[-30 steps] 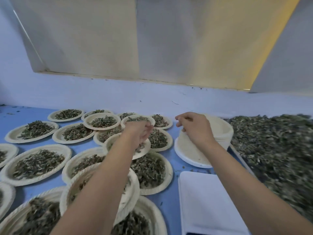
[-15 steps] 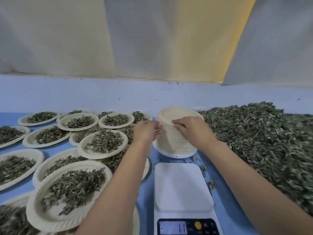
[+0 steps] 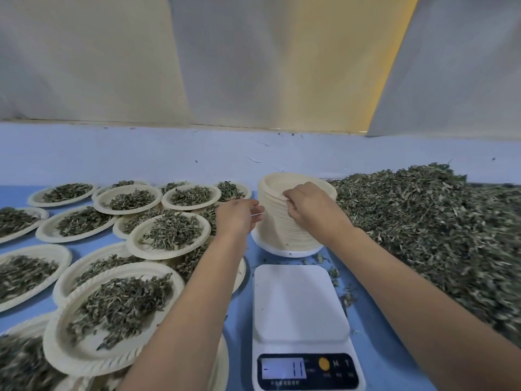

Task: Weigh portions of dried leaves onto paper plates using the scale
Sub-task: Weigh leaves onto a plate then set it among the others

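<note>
Now the right grip [image 3: 313, 213] pinches the plate stack [image 3: 282, 234] top, with the left grip [image 3: 236, 218] loose beside it; next, separate 1 plate for the scale [image 3: 298, 300].

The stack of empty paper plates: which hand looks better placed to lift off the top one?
Probably the right hand: its fingers curl over the top rim of the stack of empty paper plates, while the left hand only reaches its side.
</note>
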Action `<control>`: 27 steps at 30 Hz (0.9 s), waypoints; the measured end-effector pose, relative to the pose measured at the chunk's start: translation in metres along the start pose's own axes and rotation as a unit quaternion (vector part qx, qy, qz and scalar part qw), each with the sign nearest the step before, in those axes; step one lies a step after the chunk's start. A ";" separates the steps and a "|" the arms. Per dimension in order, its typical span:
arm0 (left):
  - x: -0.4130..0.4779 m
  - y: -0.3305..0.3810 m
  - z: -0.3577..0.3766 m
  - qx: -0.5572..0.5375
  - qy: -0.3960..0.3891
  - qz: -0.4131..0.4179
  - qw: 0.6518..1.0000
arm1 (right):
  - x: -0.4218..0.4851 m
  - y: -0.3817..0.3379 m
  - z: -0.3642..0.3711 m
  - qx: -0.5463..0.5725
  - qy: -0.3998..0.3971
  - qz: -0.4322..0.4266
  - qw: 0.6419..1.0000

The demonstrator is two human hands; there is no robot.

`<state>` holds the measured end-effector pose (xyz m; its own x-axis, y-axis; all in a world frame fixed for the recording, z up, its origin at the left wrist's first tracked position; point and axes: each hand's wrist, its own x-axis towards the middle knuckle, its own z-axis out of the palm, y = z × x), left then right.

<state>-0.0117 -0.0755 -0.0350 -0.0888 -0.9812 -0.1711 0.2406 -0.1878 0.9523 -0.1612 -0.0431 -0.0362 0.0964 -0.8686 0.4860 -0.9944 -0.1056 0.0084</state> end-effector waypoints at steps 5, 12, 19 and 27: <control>-0.004 0.002 0.010 -0.020 -0.008 0.021 1.000 | -0.005 -0.001 -0.010 0.015 0.066 -0.036 0.997; -0.020 0.007 0.012 0.095 0.053 0.147 0.983 | -0.036 -0.024 -0.024 0.036 0.144 -0.114 0.982; -0.061 -0.009 -0.014 0.062 0.032 0.112 0.991 | -0.068 -0.017 -0.036 0.238 0.232 0.170 0.928; -0.085 -0.039 -0.044 0.115 -0.035 0.091 0.989 | -0.113 -0.013 -0.016 0.425 0.201 0.355 0.808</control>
<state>0.0292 0.0129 -0.0690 -0.1321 -0.9911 0.0192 0.0327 0.0151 0.9994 -0.1599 0.0647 -0.0770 -0.6774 -0.6468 0.3504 -0.3866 -0.0922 -0.9176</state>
